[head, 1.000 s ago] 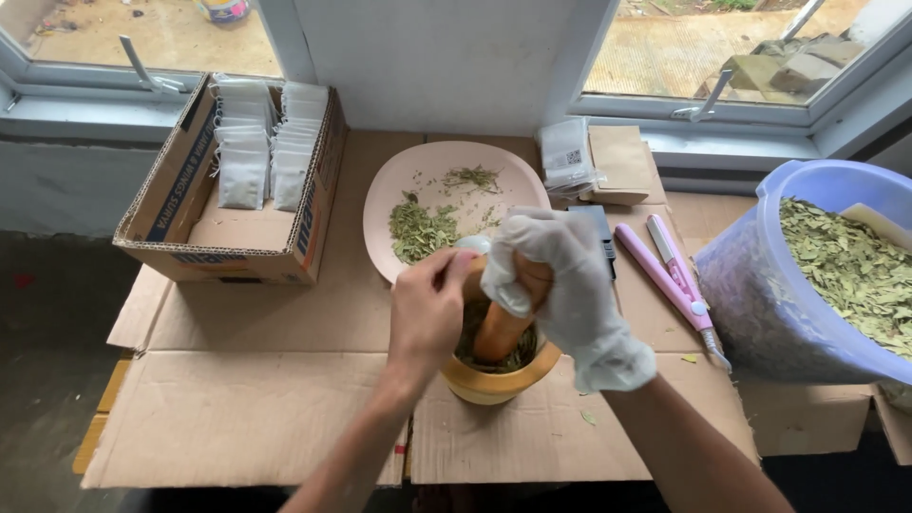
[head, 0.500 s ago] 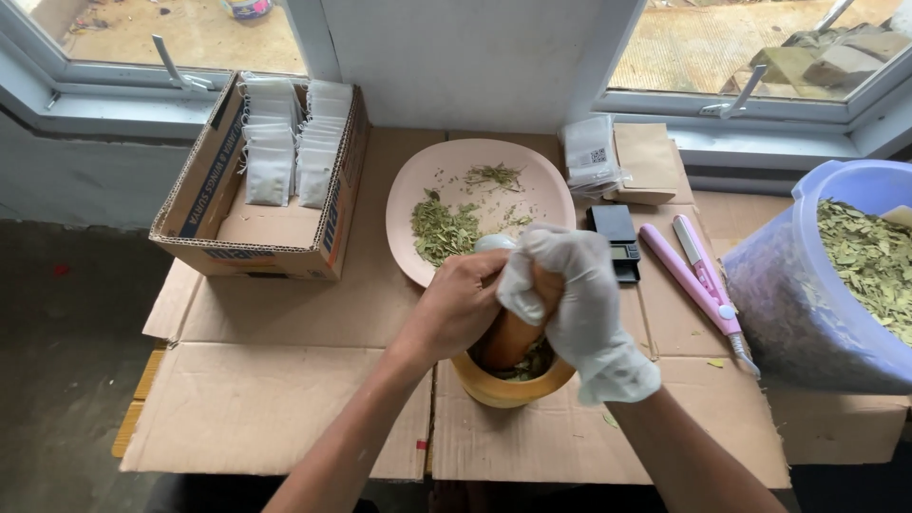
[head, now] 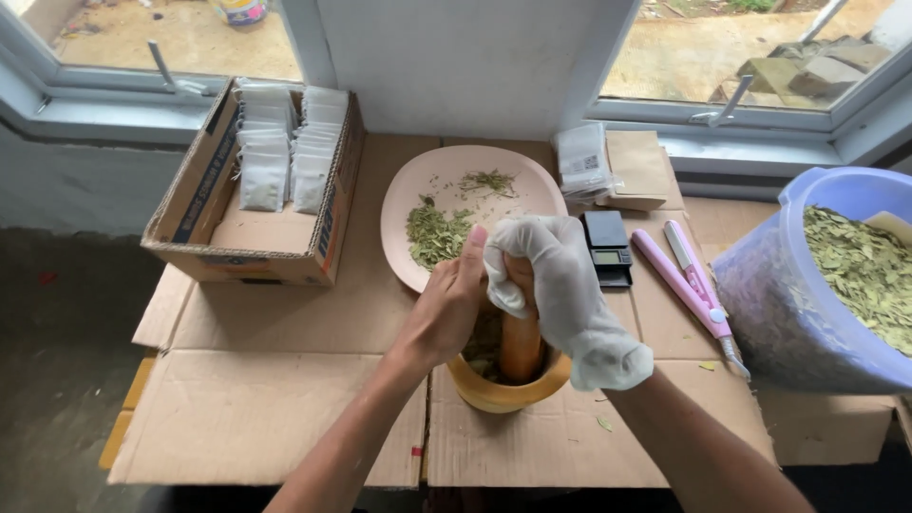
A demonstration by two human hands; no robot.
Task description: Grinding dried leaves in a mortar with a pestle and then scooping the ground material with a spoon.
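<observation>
A yellow-brown wooden mortar (head: pixel 505 389) stands on flattened cardboard (head: pixel 285 380) near the front middle, with crushed green leaves inside. A wooden pestle (head: pixel 521 344) stands upright in it. My right hand (head: pixel 560 285), in a loose white glove, is closed around the top of the pestle. My bare left hand (head: pixel 446 309) grips the mortar's left rim, thumb pointing up beside the glove. Just behind the mortar lies a pink plate (head: pixel 465 204) with small heaps of dried green leaves.
A cardboard box (head: pixel 237 247) with rows of small white sachets sits at the back left. To the right are a small black scale (head: pixel 606 247), a pink heat-sealer tool (head: pixel 689 280), stacked packets (head: pixel 584 161) and a blue bucket (head: pixel 788 313) of dried leaves. Windows run along the back.
My view has shifted, so everything sits a little further right and lower. Both hands stay on the mortar and pestle; the pestle now stands more upright in the bowl.
</observation>
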